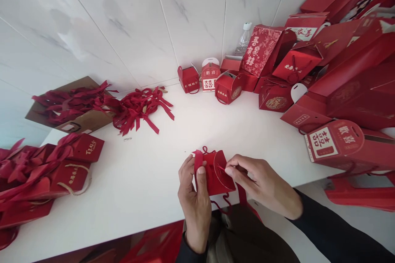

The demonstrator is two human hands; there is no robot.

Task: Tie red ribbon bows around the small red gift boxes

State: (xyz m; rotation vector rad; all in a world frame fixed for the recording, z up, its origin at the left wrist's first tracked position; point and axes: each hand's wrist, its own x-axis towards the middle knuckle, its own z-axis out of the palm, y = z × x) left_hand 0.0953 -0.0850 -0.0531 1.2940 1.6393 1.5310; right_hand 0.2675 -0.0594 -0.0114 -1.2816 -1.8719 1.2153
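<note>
My left hand (194,197) grips a small flat red paper box (216,174) at its left side, thumb pressed on its face, over the near edge of the white table (148,172). My right hand (261,181) pinches a thin red ribbon or cord at the box's front, fingers closed. A red cord loop hangs below the box and another curls above it.
A heap of loose red ribbons (138,109) lies at the back left beside a brown bag (83,121) of more. Finished red boxes with bows (46,172) pile at the left. Assembled red gift boxes (228,86) and bags (345,70) crowd the back and right. A plastic bottle (243,39) stands by the wall.
</note>
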